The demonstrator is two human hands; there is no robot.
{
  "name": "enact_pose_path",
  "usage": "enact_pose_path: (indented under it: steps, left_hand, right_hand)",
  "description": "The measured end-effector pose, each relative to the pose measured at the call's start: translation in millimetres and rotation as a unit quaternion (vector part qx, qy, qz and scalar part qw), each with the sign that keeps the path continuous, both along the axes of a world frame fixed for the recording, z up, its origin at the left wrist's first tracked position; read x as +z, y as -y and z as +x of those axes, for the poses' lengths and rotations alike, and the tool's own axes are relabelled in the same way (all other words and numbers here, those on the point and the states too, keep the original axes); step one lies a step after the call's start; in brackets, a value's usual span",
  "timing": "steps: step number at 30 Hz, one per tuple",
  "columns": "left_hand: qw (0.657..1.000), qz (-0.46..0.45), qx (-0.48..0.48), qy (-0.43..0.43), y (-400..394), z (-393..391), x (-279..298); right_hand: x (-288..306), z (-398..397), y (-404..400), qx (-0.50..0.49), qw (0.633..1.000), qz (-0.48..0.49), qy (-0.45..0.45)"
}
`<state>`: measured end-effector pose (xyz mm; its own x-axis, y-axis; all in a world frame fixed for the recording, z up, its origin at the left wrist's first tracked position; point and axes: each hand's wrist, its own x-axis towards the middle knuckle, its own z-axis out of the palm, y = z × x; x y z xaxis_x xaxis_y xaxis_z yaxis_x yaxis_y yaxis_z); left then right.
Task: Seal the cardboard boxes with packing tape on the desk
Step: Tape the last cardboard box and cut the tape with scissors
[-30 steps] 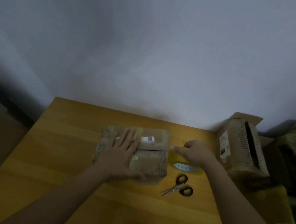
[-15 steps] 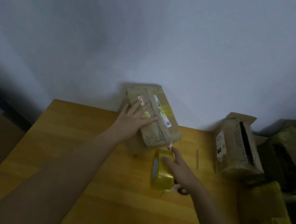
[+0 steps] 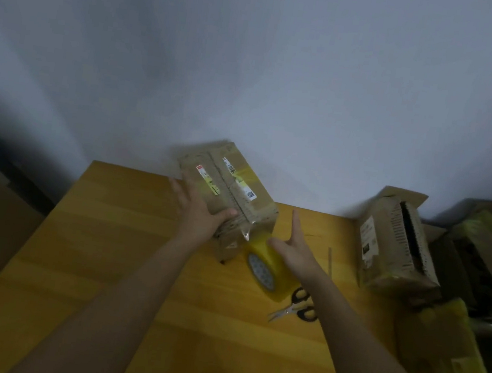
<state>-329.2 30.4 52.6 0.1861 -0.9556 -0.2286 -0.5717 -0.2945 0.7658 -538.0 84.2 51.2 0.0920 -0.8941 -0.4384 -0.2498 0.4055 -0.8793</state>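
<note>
Now, as I watched the head view, these were my notes:

Cardboard box (image 3: 231, 197): tipped up on one end at the far middle of the desk (image 3: 103, 261), labels and a strip of yellow tape showing on its upper face; closed, so I could not see any contents.

Left hand (image 3: 200, 214): fingers spread and thumb hooked round the near left side of that box, holding it tilted.

Tape roll (image 3: 268, 270): yellow, standing on edge just beside the box's lower corner, its film running up to that corner.

Right hand (image 3: 296, 249): resting on top of the roll, thumb against it, fingers straight and pointing up past the box.

Scissors (image 3: 297, 307): black-handled, flat on the desk just near of the roll.

Second box (image 3: 396, 247): at the right edge, one end flap open; its inside was too dark for me to read.
</note>
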Motion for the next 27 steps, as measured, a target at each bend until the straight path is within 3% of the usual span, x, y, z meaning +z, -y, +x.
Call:
enact_pose_path:
  steps: [3,5,13,16,19,27]
  left_hand:
    - [0.968,0.121,0.066,-0.212,4,4,-11]
    - [0.961,0.137,0.042,-0.237,4,7,-19]
    - [0.985,0.114,-0.093,-0.094,7,0,-15]
    - [0.988,0.096,-0.117,-0.039,19,-10,-13]
    - [0.989,0.076,-0.122,0.029,24,-20,-14]
    - [0.990,0.073,-0.120,0.023,32,-28,-11]
  right_hand:
    - [10,9,17,0.067,0.998,0.004,-0.011]
    - [7,12,16,0.081,0.997,0.005,-0.001]
    - [-12,25,-44,-0.054,0.996,-0.017,0.073]
    - [-20,37,-59,-0.148,0.983,-0.002,0.108]
    - [-26,48,-81,-0.169,0.975,0.021,0.142]
    - [-26,60,-77,-0.198,0.978,0.036,0.047]
